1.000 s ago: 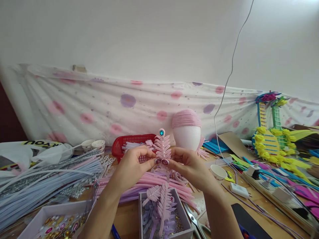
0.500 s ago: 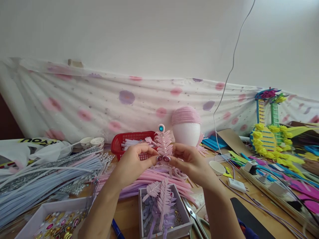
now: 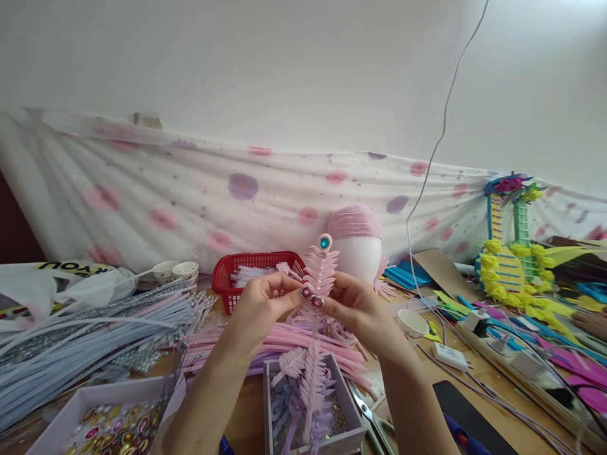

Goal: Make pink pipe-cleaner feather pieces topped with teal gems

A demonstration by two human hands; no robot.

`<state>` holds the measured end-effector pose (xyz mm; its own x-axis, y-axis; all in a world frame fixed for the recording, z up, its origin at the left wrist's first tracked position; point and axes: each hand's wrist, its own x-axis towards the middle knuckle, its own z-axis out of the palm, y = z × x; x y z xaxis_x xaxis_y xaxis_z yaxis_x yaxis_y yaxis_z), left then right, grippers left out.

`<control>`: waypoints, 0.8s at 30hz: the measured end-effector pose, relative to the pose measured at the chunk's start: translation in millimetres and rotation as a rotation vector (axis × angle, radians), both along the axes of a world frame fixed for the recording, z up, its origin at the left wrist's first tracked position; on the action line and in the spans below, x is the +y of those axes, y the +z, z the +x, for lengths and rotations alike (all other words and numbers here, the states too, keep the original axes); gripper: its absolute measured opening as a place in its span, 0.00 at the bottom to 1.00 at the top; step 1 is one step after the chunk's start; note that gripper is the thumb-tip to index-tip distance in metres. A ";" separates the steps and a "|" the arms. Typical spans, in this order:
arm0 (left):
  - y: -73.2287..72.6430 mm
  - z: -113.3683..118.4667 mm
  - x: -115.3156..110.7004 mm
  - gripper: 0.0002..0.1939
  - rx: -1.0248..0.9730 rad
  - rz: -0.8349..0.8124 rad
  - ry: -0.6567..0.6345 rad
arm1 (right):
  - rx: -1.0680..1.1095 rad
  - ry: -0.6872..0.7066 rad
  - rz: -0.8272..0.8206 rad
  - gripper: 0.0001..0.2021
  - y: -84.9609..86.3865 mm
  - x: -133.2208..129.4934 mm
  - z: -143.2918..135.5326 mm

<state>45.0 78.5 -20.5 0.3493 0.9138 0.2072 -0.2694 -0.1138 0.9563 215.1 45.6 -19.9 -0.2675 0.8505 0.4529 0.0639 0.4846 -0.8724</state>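
Observation:
Between both hands stands a pink feather-shaped piece of fuzzy stems, with a row of pearly beads down its middle and a blue gem at its curled top. My left hand pinches its lower left side between thumb and fingers. From the right, my right hand pinches the same piece, the two thumbs nearly touching. Below them, a grey box holds more pink and purple fuzzy pieces and small beads. Behind, a white foam head form wears a pink wound cap.
A red basket stands behind my left hand. Pale blue fuzzy stems and a gem tray lie left. Scissors, a phone, a paper cup and a power strip are right. Another person's hand shows far right.
The pink feather piece has shifted slightly right and its top now leans right. My thumbs have changed position a little on it. Both hands keep their pinch.

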 end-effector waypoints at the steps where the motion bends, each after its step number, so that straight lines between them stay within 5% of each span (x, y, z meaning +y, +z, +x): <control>1: 0.2 2.3 -1.2 0.13 -0.059 -0.030 -0.009 | 0.056 0.021 -0.023 0.14 -0.1 0.7 -1.1; 5: 2.7 3.6 -4.5 0.13 -0.101 -0.040 -0.008 | 0.168 0.027 -0.080 0.13 2.2 0.7 -1.4; 10: 5.9 -11.6 -3.5 0.09 0.280 0.237 0.042 | 0.133 0.000 -0.095 0.14 6.3 -2.2 1.8; 15: 10.0 -21.0 -4.2 0.08 0.449 0.369 0.050 | 0.047 -0.017 -0.064 0.12 4.4 -3.2 2.4; 24: 4.9 -11.5 -1.4 0.13 0.074 0.083 -0.031 | 0.061 0.059 -0.069 0.14 0.0 -1.5 -3.8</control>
